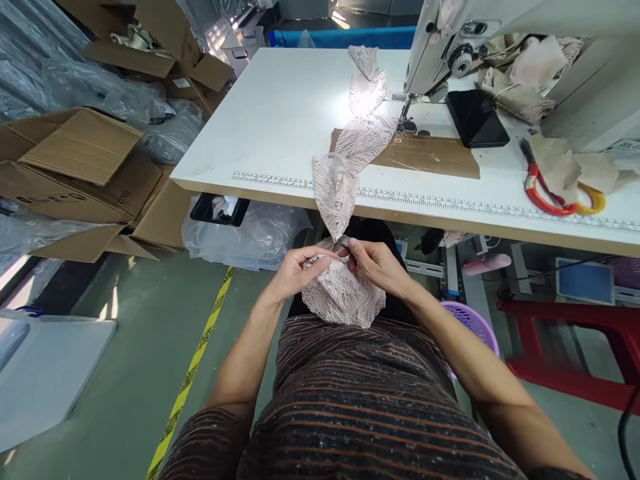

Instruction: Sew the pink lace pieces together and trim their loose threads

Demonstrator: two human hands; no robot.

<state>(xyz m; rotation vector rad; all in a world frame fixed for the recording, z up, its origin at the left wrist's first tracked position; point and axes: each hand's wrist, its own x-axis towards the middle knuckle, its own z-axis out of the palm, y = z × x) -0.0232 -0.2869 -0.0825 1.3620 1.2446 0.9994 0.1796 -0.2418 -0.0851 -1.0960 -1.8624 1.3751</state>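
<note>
Over my lap, my left hand [306,268] is closed, thumb and fingers pinching the pale pink lace fabric [345,293]. Close beside it, my right hand [373,263] is closed around a small dark pointed tool [343,247], mostly hidden by the fingers. The tool's tip meets the lace at a narrow gathered spot between both hands. From there a strip of lace [336,190] runs up over the table edge and lies in a twisted chain beside the sewing machine's presser foot [404,120]. Below my hands, a bunched lace piece rests on my lap.
The white sewing table [280,120] has a printed ruler near its front edge. On it lie brown cardboard [430,157], a black phone [477,119] and red-and-yellow-handled scissors [555,197]. Open cartons [75,180] stand left; a red stool [565,333] and purple basket [473,320] stand right.
</note>
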